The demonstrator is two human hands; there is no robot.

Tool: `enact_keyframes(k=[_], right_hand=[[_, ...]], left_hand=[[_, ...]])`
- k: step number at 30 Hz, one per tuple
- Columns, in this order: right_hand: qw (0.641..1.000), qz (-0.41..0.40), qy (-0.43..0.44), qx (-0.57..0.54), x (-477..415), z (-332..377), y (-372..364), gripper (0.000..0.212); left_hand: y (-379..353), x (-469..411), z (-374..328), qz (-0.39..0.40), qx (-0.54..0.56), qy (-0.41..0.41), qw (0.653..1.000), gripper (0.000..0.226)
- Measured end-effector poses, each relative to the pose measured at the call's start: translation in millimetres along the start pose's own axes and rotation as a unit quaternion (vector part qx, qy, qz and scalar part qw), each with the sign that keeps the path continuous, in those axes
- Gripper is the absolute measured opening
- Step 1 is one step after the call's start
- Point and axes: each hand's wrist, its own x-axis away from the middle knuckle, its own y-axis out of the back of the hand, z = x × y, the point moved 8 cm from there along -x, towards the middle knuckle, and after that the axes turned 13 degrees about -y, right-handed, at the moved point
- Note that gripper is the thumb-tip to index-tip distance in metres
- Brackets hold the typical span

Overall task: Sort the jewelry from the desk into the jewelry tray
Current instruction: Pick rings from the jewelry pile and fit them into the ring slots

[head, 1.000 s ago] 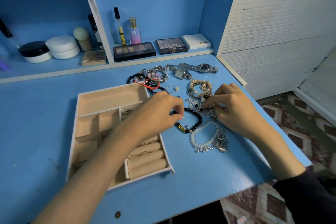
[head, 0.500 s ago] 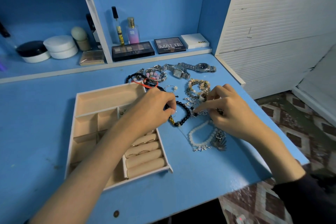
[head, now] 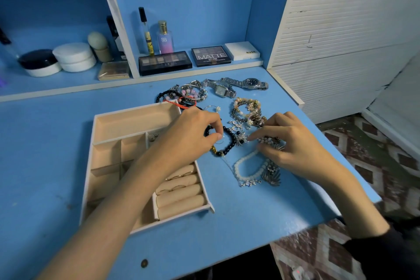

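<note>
The desk (head: 45, 143) carried the tray (head: 131, 125) beneath the left forearm, and the jewelry pile (head: 246, 111) lay beyond both sets of fingertips.

The left hand (head: 191, 136) was nearer the tray, with its wrist over the tray's edge. The right hand (head: 295, 150) was well apart from the tray, across the pile.

The left thumb and forefinger were closed narrowly on a thin hoop (head: 220, 142). The hoop lay inside the black bracelet (head: 230, 143), just ahead of the fingertips.

The right fingers were curled and pinched a beaded strand (head: 268, 139) in the tangle. The white bracelet (head: 246, 167) lay just below the right thumb.

Judgement: the transfer depended on the hoop. The tray's small compartments lay directly behind the left hand on its wrist side, so a short draw-back by that hand should be enough. The bracelet encircling the hoop could catch as it lifts.
</note>
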Motion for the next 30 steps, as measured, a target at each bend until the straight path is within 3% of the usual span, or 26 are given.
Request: enact_keyframes(k=[4, 9, 15, 19, 26, 30], right_hand=[[1.0, 0.01, -0.024, -0.009, 2.8, -4.5, 10.7, 0.017], [0.994, -0.071, -0.077, -0.007, -0.8, -28.7, 27.1, 0.035], [0.997, -0.062, -0.054, 0.0, 2.6, -34.4, 9.8, 0.051], [0.998, -0.054, -0.023, 0.001, 4.7, -29.3, 2.8, 0.051], [0.997, -0.041, -0.034, -0.051, 5.7, -29.2, 6.1, 0.029], [0.989, -0.081, -0.067, -0.1, 4.2, -39.5, 14.7, 0.033]], left_hand=[[-0.3, -0.9, -7.3, -0.013, 0.003, -0.022, 1.0, 0.007], [-19.7, 0.6, -24.9, 0.023, 0.053, -0.044, 0.997, 0.005], [-53.2, -0.2, -50.7, 0.11, 0.047, -0.089, 0.989, 0.009], [-47.9, -3.9, -37.3, 0.091, -0.001, -0.073, 0.993, 0.014], [-33.2, -4.4, -20.8, 0.073, -0.036, -0.053, 0.995, 0.01], [-31.3, -8.9, -28.1, 0.065, -0.024, -0.076, 0.995, 0.01]])
